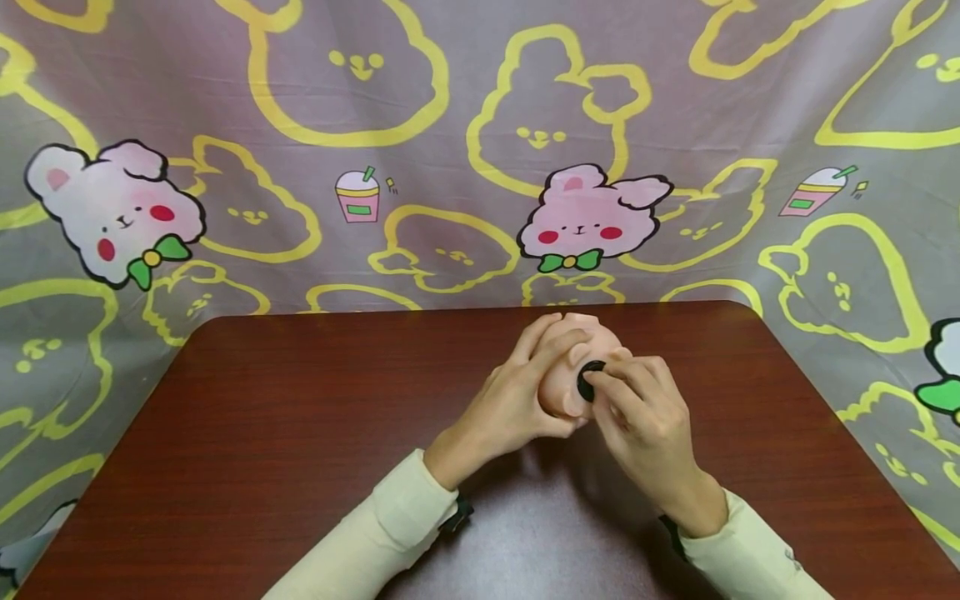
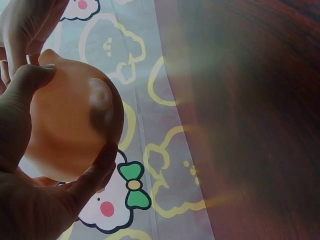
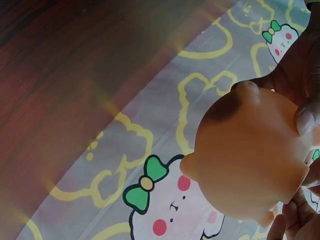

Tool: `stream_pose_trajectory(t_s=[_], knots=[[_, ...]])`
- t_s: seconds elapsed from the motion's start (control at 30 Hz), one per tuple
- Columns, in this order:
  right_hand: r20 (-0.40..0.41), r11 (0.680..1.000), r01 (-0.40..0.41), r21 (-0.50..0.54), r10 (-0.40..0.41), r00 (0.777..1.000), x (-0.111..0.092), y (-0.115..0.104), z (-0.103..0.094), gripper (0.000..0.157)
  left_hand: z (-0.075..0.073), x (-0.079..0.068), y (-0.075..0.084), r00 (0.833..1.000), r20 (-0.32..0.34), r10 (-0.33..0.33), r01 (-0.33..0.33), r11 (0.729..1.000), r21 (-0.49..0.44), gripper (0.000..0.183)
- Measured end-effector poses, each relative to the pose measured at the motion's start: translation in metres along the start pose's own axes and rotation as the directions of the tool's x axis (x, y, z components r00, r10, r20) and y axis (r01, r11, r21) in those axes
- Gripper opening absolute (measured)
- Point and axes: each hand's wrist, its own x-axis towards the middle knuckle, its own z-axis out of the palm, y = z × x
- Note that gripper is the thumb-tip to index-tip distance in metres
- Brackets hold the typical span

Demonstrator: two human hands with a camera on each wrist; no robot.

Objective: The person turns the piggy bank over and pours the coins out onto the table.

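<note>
A peach-coloured, round piggy bank [image 1: 557,385] with short stubby feet is held up over the table, its underside tilted toward me. My left hand [image 1: 508,402] grips it from the left, fingers over the top and thumb below. A round black stopper [image 1: 588,388] sits in the underside between the feet. My right hand [image 1: 651,423] pinches at this stopper with thumb and fingertips, which partly cover it. Both wrist views show the smooth round body, as the piggy bank [image 2: 67,122] in the left and the piggy bank [image 3: 247,155] in the right; the stopper is hidden there.
The dark red-brown wooden table [image 1: 285,433] has rounded far corners. A grey curtain [image 1: 450,179] with yellow outlines and cartoon bunnies hangs behind it and along both sides. Light-coloured sleeves [image 1: 382,521] cover the forearms.
</note>
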Motion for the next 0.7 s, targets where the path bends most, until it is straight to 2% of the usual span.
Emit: stream_pose_trajectory(t_s=[0.43, 0.7], knots=[[-0.003, 1.000, 0.012, -0.020, -0.012, 1.000, 0.002, -0.001, -0.006, 0.025, 0.002, 0.000, -0.001, 1.000, 0.003, -0.008, 0.008, 1.000, -0.003, 0.097], [-0.014, 0.996, 0.081, -0.036, -0.082, 0.997, 0.004, -0.004, -0.015, 0.020, 0.002, -0.001, -0.005, 1.000, -0.013, -0.014, 0.014, 1.000, -0.003, 0.097]])
